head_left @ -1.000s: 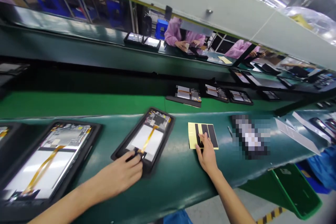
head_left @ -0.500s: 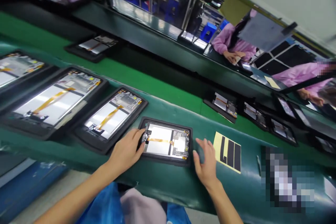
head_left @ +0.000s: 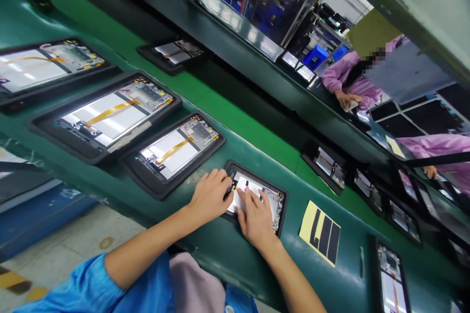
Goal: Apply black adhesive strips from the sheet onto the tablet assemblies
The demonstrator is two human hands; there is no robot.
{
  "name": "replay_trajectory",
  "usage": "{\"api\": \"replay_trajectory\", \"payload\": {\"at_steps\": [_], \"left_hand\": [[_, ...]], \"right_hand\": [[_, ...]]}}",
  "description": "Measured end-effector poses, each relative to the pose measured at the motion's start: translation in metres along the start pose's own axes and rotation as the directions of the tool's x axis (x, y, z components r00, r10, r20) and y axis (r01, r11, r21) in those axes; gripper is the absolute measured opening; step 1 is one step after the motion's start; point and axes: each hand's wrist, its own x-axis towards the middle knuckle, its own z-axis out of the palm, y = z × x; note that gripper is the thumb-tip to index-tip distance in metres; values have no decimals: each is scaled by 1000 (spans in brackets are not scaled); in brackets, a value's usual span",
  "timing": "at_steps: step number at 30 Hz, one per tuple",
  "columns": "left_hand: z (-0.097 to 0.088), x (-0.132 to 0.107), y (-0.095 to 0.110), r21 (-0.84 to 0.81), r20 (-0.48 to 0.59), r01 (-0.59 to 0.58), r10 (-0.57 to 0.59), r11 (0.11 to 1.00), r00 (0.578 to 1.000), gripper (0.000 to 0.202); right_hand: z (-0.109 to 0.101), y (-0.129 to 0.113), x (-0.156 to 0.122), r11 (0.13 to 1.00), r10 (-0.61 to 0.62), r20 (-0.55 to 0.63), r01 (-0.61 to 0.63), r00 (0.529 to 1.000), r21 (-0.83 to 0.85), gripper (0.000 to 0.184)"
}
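An opened tablet in a black tray lies on the green bench in front of me. My left hand rests on its left end with the fingers curled at the tray's edge. My right hand lies on the tablet's white inside, fingers stretched forward and pressing down near a small black strip. A yellow sheet with black strips lies just right of the tray, apart from both hands.
Several more opened tablets in black trays sit in a row to the left, and one to the right. A green conveyor behind carries further trays. People in pink coats work across the line.
My right hand has moved left from beside the tray onto the tablet's inside. The left hand stays at the tray's left end. The view has swung further left.
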Motion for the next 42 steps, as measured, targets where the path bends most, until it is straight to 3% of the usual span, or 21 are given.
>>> {"api": "replay_trajectory", "payload": {"at_steps": [8, 14, 18, 26, 42], "left_hand": [[1, 13, 3, 58, 29, -29, 27, 998, 999, 10], [-10, -8, -13, 34, 34, -183, 182, 982, 983, 23], [-11, -23, -18, 132, 62, -307, 301, 942, 951, 36], [-6, -27, -13, 193, 125, -299, 279, 934, 952, 44], [-6, -31, -13, 241, 118, -326, 306, 914, 945, 37]], "right_hand": [[0, -2, -1, 999, -8, -11, 7, 1000, -32, 77], [0, -3, 1, 999, -25, -1, 25, 1000, -32, 75], [3, -3, -1, 1000, -10, -2, 10, 1000, -28, 73], [5, -2, -3, 1000, -22, 30, 23, 999, -18, 78], [-2, 2, 1, 996, -86, 35, 86, 996, 6, 77]]}}
